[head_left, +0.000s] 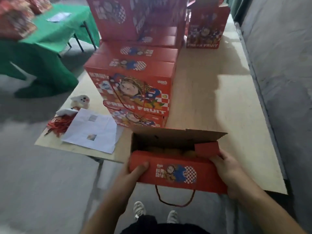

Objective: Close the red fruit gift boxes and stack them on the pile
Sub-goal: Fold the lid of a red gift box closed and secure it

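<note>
Head view: both hands (177,173) grip open red box (175,173).

An open gift box (177,168) is sitting at the near edge of the table (211,98), partly overhanging it, with its far flap standing up and its near flap folded over the opening. The left hand (133,174) is gripping the box's left end and the right hand (226,168) its right end. Just behind the box, the pile of closed boxes (135,78) is rising in steps toward the far end of the table. To the pile's right, farther back, 1 box (205,29) is standing apart. Left of the open box, a sheet of paper (92,130) is lying near the table's left edge, with a bundle of cords (59,124) just beside it on its left. A cloth-covered table (55,31) is standing well apart at the far left.
</note>
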Tool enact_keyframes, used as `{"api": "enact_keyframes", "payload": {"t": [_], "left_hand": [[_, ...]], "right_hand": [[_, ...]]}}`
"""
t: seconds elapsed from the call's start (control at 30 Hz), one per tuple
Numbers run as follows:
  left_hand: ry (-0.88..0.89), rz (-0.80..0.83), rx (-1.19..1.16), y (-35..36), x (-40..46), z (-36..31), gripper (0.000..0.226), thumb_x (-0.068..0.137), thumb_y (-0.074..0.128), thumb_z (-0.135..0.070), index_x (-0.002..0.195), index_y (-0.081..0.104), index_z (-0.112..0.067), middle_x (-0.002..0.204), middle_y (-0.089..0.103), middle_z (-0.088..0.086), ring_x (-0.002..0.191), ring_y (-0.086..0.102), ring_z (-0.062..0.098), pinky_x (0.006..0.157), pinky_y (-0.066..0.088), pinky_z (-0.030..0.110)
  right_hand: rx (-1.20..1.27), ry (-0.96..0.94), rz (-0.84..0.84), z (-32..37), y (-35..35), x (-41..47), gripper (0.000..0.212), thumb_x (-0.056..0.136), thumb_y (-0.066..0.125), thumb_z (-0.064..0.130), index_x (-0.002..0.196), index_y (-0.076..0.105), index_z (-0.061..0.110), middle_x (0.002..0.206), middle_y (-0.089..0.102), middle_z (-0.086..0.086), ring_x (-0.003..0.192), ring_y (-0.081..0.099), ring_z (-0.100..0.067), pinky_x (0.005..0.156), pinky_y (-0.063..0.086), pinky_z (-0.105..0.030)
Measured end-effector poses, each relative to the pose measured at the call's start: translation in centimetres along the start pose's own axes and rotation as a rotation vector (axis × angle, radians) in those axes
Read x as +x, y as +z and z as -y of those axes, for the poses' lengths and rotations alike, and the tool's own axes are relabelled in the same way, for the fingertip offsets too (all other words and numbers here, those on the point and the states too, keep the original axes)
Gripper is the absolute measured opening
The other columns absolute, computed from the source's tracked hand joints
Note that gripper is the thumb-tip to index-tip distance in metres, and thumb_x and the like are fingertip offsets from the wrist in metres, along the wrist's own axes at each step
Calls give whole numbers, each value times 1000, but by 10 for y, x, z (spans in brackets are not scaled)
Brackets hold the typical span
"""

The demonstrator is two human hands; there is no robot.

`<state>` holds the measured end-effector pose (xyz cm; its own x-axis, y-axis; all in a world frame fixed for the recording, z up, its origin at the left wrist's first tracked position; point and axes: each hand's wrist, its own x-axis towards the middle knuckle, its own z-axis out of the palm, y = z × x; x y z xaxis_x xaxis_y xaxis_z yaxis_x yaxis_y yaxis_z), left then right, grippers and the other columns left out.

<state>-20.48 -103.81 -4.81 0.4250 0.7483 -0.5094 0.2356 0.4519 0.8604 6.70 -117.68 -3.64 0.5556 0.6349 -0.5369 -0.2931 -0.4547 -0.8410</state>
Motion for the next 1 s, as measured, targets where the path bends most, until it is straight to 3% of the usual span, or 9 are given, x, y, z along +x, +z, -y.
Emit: {"api": "enact_keyframes", "payload": {"t": [0.13,0.23,0.3,0.4,0.57,0.67,0.73,0.9,1.0], "left_hand": [[44,-124,-51,-66,-16,-12,72,65,83,-66,128,63,-38,115,78,-2,105,75,18,91,55,37],[55,-169,-70,-118,-17,-21,72,70,80,-67,129,62,-31,115,78,1,105,76,22,92,55,41],[75,-196,-55,-155,-12,-25,70,71,77,-68,130,62,-32,116,78,-1,105,75,18,94,53,41],[88,-229,-63,-215,4,-32,73,71,76,-70,131,63,-30,117,78,0,107,74,19,99,51,43],[143,-211,-40,-328,35,-57,72,71,75,-70,131,63,-32,115,78,-1,106,75,17,94,54,39],[160,-187,-24,-392,52,-78,66,73,73,-68,130,63,-36,114,78,-6,103,74,10,88,53,30],[176,-157,-5,-428,67,-97,68,73,73,-70,131,62,-36,114,78,-8,104,74,9,87,53,28],[142,-72,25,-502,122,-140,71,71,76,-72,131,61,-36,114,78,-7,105,75,13,91,55,36],[134,-33,53,-530,169,-166,71,70,78,-71,129,60,-36,112,78,-7,102,76,13,89,56,36]], "right_hand": [[68,-15,77,22,76,-5,36,69,73,65,100,73,47,86,80,-5,75,78,-30,55,62,-39],[105,-35,125,34,137,-7,21,85,74,57,105,73,51,103,80,-3,88,78,-29,75,64,-50],[51,-71,142,43,176,-5,27,89,72,61,114,70,52,112,78,2,97,77,-27,90,60,-54],[15,-85,153,54,237,0,28,90,70,62,115,68,53,116,76,5,100,76,-25,93,58,-55],[69,-116,91,61,352,17,23,99,63,38,115,69,55,113,77,-2,97,76,-32,87,59,-61],[104,-72,140,79,418,22,19,100,63,46,117,70,48,101,80,-5,84,78,-36,66,62,-55],[162,-89,126,91,456,29,18,98,64,48,112,73,42,98,80,-8,81,78,-35,60,62,-49],[199,-96,53,106,528,52,19,105,56,31,115,72,34,101,79,-12,84,78,-36,65,62,-49],[187,-134,-25,120,562,76,21,105,56,27,115,73,34,102,79,-13,88,77,-40,74,61,-63]]}}
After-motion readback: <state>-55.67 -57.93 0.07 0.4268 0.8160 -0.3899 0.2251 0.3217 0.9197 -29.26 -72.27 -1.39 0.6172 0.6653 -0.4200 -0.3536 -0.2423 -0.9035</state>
